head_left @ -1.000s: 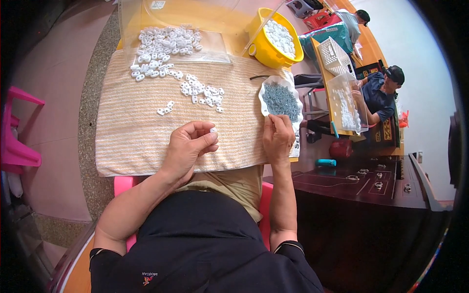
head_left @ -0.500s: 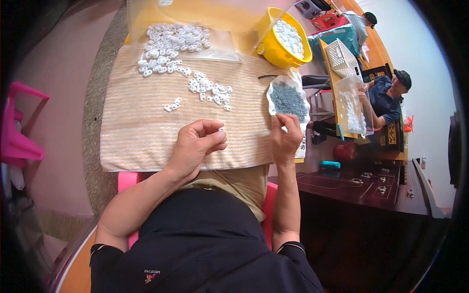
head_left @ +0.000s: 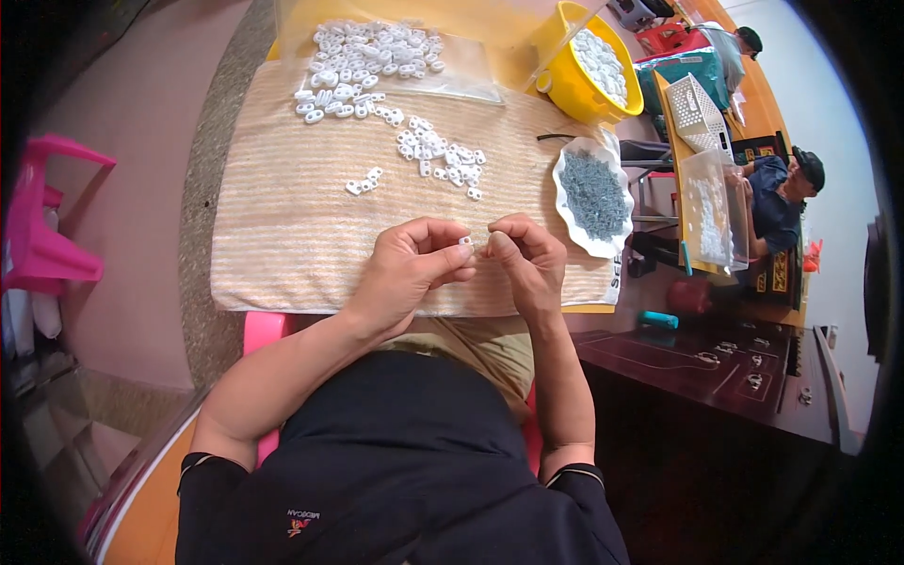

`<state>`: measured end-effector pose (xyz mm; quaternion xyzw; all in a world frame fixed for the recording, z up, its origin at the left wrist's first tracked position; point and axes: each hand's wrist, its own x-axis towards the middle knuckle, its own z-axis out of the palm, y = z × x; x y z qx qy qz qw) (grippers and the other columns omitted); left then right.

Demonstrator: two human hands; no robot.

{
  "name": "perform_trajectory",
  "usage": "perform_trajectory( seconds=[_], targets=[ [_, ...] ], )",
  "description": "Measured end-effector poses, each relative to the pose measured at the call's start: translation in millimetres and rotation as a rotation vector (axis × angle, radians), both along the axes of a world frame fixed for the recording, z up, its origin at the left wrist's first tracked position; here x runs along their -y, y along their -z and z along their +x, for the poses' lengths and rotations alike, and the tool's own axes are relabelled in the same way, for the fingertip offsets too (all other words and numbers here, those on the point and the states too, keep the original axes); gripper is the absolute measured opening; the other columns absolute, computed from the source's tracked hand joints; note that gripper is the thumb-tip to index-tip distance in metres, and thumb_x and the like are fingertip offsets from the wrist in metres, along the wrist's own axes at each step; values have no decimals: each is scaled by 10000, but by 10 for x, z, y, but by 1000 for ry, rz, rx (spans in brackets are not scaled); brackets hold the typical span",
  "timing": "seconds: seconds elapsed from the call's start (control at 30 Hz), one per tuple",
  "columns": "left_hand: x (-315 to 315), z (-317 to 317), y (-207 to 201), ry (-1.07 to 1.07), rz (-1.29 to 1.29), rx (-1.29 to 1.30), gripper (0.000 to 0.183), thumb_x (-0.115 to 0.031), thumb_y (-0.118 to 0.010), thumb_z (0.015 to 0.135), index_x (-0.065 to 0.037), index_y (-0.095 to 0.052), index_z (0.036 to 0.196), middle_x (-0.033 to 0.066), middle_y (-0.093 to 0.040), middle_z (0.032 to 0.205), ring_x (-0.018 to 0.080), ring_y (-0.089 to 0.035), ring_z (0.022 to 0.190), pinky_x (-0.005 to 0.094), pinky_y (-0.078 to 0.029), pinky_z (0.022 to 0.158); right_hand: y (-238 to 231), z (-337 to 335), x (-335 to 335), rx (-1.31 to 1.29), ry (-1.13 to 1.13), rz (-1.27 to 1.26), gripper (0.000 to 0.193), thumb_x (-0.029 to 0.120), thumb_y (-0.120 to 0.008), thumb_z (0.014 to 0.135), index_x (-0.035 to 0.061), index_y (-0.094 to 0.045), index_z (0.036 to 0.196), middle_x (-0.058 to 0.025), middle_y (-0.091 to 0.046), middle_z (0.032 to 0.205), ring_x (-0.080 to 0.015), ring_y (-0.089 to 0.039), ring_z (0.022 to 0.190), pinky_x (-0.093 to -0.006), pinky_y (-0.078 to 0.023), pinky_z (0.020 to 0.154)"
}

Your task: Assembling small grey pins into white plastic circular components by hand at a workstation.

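Work seems to be at the level of one small white piece, held above the near half of the striped towel. The piece is clamped between the thumb and fingers of the left hand. Just beside it, over the same part of the towel, the thumb and forefinger of the right hand are held close together; whether anything is pinched there cannot be told. As far as can be judged, this piece is not yet finished with.

Much appears to be left. A large heap of white two-holed pieces is spread over the clear tray at the towel's far edge, and is spilled onto the towel itself. A looser cluster is scattered across the towel's middle, and a small group is set apart to the left of that. At the towel's right edge, the scalloped white dish is well filled with small grey bits.

Beyond the towel's far right corner, the yellow tub is filled with white pieces; whether those, or any on the towel, are done cannot be made out.
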<state>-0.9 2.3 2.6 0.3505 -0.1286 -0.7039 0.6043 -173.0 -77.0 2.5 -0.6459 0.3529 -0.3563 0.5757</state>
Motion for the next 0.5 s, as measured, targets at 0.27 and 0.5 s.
perform_trajectory(
  seconds=[0.27, 0.5],
  targets=[
    [-4, -13, 5, 33, 3, -7, 152, -26, -635, 889, 5, -620, 1036, 75, -670, 945, 121, -658, 817, 249, -569, 764, 9, 31, -47, 11, -71, 30, 75, 16, -621, 902, -41, -641, 946, -42, -608, 918, -83, -564, 827, -205, -446, 748],
    [-1, -26, 34, 17, 15, -14, 150, -11, -624, 892, 12, -611, 1039, 86, -669, 939, 130, -663, 815, 256, -577, 768, 26, 32, -38, 0, -83, -10, 56, 0, -636, 886, -38, -657, 921, -51, -616, 895, -91, -573, 813, -212, -454, 725]
  ],
)
